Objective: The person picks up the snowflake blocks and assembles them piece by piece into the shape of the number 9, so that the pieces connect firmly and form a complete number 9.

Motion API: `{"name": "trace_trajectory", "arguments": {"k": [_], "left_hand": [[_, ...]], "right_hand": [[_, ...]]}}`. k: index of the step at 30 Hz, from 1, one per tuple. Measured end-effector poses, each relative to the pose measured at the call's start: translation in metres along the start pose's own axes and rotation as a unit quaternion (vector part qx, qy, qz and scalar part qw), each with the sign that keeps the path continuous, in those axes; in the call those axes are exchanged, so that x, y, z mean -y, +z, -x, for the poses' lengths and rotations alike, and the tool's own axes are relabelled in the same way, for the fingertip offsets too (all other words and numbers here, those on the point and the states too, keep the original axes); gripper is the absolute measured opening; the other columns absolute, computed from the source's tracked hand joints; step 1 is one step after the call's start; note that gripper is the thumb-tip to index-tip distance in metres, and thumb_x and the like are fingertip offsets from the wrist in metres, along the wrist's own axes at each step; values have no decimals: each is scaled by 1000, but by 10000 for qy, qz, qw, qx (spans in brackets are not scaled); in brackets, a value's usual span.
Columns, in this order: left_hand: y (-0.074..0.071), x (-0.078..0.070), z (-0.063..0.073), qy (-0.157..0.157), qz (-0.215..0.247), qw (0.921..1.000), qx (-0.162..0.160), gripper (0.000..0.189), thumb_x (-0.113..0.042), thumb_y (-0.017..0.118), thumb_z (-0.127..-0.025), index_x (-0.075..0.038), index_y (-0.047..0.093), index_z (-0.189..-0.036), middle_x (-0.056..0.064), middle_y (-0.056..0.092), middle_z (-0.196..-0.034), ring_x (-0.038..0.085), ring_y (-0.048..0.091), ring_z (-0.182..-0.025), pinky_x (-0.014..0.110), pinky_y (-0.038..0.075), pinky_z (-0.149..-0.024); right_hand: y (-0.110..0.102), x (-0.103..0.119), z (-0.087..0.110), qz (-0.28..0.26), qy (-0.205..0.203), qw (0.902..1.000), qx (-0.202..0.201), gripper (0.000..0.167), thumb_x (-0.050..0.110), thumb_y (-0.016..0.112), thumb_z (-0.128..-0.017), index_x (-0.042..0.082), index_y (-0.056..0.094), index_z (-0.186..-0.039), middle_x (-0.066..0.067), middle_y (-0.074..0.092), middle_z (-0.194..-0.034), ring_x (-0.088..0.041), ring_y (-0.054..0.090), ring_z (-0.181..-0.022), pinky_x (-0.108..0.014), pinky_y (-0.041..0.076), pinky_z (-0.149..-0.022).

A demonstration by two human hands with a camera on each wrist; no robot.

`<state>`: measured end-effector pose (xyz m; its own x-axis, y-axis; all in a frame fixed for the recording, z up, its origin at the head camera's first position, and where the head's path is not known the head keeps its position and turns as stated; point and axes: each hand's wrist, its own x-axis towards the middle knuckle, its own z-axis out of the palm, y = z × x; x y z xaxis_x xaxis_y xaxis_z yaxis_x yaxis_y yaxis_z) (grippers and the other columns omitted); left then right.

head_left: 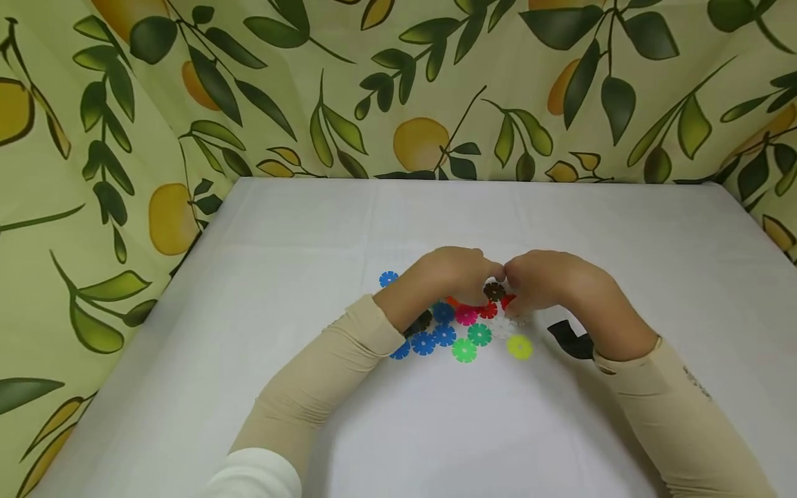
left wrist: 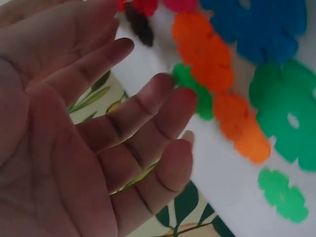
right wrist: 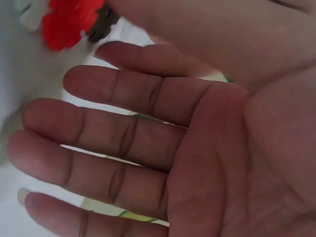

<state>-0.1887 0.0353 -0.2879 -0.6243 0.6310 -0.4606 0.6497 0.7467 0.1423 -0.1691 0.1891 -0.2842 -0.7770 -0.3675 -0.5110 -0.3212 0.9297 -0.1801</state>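
Observation:
Small notched plastic discs in several colors lie in a cluster on the white tabletop. My left hand [head_left: 457,273] hovers over the back of the cluster. In the left wrist view its fingers [left wrist: 160,133] are loosely bent, with nothing in the palm; orange discs [left wrist: 202,52] and a large green disc [left wrist: 286,116] lie beyond them. My right hand [head_left: 548,280] is at the cluster's right side, thumb area close to the left hand's fingertips. Its fingers [right wrist: 98,123] extend nearly straight, the palm bare. A red disc [right wrist: 69,24] and a brown disc [head_left: 495,291] sit between the hands.
Nearest the front are a yellow disc [head_left: 519,347], a light green disc [head_left: 464,350] and blue discs [head_left: 423,343]. One blue disc [head_left: 389,279] lies at the back left. A black strap [head_left: 569,339] hangs by the right wrist. Leaf-and-fruit patterned cloth [head_left: 398,90] stands behind the white table [head_left: 299,228].

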Motion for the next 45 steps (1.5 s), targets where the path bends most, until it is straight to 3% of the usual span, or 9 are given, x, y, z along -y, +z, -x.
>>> {"name": "trace_trajectory", "arguments": {"k": [3, 7, 11, 18, 25, 30, 34, 37, 45], "left_hand": [[3, -4, -9, 107, 26, 9999, -77, 53, -33, 75, -91, -29, 58, -141, -4, 62, -124, 14, 53, -113, 32, 51, -81], [5, -4, -17, 162, 44, 9994, -309, 43, -30, 76, -91, -22, 63, -130, -6, 66, -115, 11, 56, -102, 29, 51, -79], [7, -3, -23, 90, 422, 9985, -323, 38, -25, 80, -88, -16, 63, -121, -5, 65, -106, 10, 57, -97, 25, 51, -80], [9, 2, -25, -130, 769, 9959, -461, 43, -24, 83, -84, -13, 58, -118, -2, 62, -101, 13, 58, -94, 24, 52, -78], [15, 16, -23, 318, 1392, 9862, -843, 39, -22, 83, -85, -13, 60, -115, -4, 62, -98, 12, 58, -93, 22, 49, -80], [7, 26, -4, 739, 1737, 9754, -1144, 22, -16, 80, -87, -9, 69, -105, -1, 65, -90, 15, 58, -86, 21, 50, -74], [-4, 38, 23, 934, 2048, 9641, -1411, 8, -15, 74, -92, -9, 71, -97, 0, 66, -87, 16, 58, -81, 22, 50, -72], [-8, 49, 46, 1115, 2549, 9482, -1535, 7, -14, 71, -95, -8, 71, -98, 2, 69, -88, 17, 61, -77, 25, 53, -71], [-14, 70, 95, 1337, 3753, 8958, -1969, 7, -10, 68, -96, -5, 70, -101, 4, 71, -83, 23, 70, -75, 32, 59, -71]], "right_hand": [[-1, -3, -2, -63, 22, 9999, 80, 27, 30, 78, -86, 8, 64, -81, 0, 50, -67, -19, 52, -69, -35, 44, -63], [0, -7, -5, -126, 128, 9997, 148, 34, 34, 75, -87, 10, 59, -69, 1, 43, -64, -18, 47, -66, -33, 38, -60], [2, -10, -10, -360, -40, 9993, 109, 28, 32, 77, -87, 9, 65, -76, -1, 51, -69, -19, 51, -69, -33, 43, -61], [4, -10, -14, -916, -844, 9922, 74, 14, 16, 76, -88, 7, 68, -95, 0, 62, -80, -18, 57, -75, -34, 51, -69], [5, -16, -13, -924, -1354, 9859, -321, 14, 12, 78, -88, 10, 65, -85, 0, 56, -73, -17, 53, -69, -32, 47, -64], [2, -15, -4, -1050, -1735, 9760, -789, 15, 13, 78, -88, 14, 64, -83, 4, 54, -68, -15, 51, -66, -31, 45, -60], [-5, -10, 8, -977, -1930, 9662, -1401, 10, 8, 76, -89, 14, 68, -86, 4, 58, -70, -14, 54, -67, -30, 49, -61], [-9, -6, 16, -846, -2076, 9521, -2078, 10, 5, 76, -89, 14, 71, -89, 4, 64, -77, -13, 56, -70, -29, 52, -62], [-11, 14, 35, -675, -2501, 8879, -3802, 19, 1, 79, -85, 11, 68, -98, 1, 73, -92, -13, 70, -80, -33, 58, -65]]}}
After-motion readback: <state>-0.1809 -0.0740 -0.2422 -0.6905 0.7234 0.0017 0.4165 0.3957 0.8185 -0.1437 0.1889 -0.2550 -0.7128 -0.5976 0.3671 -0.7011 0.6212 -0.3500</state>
